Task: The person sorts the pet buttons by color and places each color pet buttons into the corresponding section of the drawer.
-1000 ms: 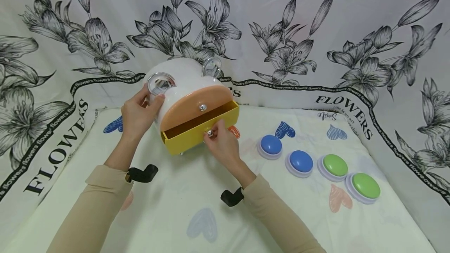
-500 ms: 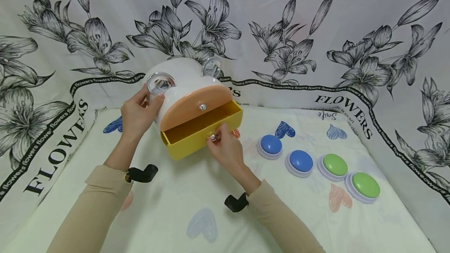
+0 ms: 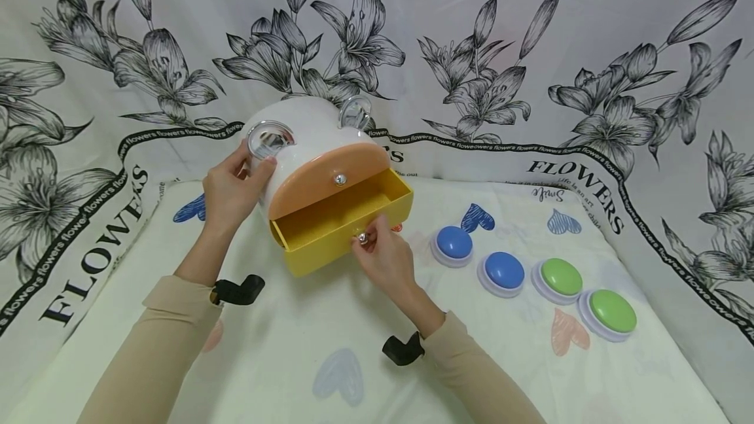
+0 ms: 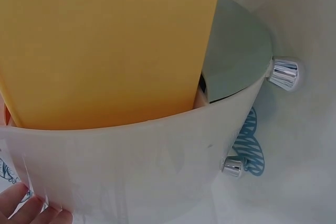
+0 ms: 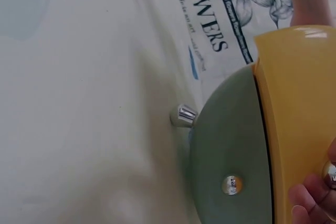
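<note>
A white, rounded drawer box (image 3: 303, 116) with two round, shiny eye-like pieces stands on the cloth in the head view. My left hand (image 3: 232, 192) holds its left side, thumb just below the left eye piece (image 3: 269, 141). With thumb and fingers, my right hand (image 3: 389, 257) pinches the silver knob (image 3: 362, 238) of the yellow drawer (image 3: 318, 248), which is pulled well out, its inside showing. Above it the orange drawer (image 3: 330, 178) is closed. Both wrist views show a green drawer (image 5: 231, 135) below the yellow one, closed, with its own knob (image 5: 231, 185).
Two blue push buttons (image 3: 454, 242) and two green push buttons (image 3: 561, 277) lie in a slanting row at the right. Silver feet (image 4: 285, 73) stick out beneath the box. A flower-printed cloth (image 3: 471, 31) hangs behind it.
My right hand has moved toward me and slightly right, drawing the yellow drawer further out so more of its inside shows. The left hand and the box have stayed in place.
</note>
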Demonstrator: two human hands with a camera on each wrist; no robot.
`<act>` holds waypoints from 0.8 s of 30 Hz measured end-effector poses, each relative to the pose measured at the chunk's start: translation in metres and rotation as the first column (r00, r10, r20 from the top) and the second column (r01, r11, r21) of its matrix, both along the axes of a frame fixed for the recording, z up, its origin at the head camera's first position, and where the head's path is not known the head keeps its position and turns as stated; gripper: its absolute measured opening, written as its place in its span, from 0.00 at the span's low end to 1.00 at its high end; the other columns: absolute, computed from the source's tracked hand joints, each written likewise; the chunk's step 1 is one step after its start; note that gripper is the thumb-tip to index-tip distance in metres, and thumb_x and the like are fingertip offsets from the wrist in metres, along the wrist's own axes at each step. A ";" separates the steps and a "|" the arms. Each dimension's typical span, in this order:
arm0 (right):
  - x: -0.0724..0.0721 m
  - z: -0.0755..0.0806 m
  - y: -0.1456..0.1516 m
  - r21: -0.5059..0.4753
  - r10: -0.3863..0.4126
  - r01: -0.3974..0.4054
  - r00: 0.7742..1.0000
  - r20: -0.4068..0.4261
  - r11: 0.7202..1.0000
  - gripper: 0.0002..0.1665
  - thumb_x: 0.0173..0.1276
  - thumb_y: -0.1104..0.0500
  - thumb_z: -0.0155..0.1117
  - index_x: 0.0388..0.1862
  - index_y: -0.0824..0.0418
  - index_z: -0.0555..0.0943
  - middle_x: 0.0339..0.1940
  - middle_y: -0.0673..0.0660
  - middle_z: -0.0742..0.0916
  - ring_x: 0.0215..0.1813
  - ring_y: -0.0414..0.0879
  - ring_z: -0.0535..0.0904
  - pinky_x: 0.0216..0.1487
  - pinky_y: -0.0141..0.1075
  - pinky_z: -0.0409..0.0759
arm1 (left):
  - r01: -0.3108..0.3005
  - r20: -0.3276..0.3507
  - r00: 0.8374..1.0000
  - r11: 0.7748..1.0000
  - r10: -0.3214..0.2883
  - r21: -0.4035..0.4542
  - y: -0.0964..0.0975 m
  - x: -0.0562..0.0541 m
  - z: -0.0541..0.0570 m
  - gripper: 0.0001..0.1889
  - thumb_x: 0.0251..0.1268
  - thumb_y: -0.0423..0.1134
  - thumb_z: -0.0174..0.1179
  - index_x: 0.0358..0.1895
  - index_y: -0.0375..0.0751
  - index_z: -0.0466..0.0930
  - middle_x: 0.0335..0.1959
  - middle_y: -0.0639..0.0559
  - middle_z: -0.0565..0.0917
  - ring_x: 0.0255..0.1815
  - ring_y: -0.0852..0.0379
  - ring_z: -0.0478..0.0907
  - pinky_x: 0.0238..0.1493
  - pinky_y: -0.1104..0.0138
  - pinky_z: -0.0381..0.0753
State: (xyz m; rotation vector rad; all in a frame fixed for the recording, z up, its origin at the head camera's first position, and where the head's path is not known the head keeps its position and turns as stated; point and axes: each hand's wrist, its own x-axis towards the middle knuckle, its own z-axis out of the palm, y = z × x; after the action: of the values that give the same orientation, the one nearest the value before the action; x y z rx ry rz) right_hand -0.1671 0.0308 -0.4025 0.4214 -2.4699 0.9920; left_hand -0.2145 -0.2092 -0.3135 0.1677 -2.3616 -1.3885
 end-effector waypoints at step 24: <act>0.013 0.000 0.014 0.025 0.011 -0.011 0.999 -0.031 1.000 0.15 0.55 0.56 0.67 0.32 0.57 0.69 0.20 0.48 0.82 0.20 0.36 0.75 0.18 0.22 0.69 | 0.010 -0.010 1.000 1.000 -0.010 0.002 -0.001 0.000 -0.001 0.32 0.58 0.57 0.58 0.65 0.51 0.65 0.68 0.55 0.65 0.65 0.50 0.67 0.57 0.56 0.73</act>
State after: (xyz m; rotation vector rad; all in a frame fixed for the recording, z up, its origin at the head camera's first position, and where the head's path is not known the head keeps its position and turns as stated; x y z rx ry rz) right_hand -0.1545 0.0448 -0.4024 0.4553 -2.4567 0.9533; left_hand -0.2142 -0.2102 -0.3142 0.1488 -2.3559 -1.3930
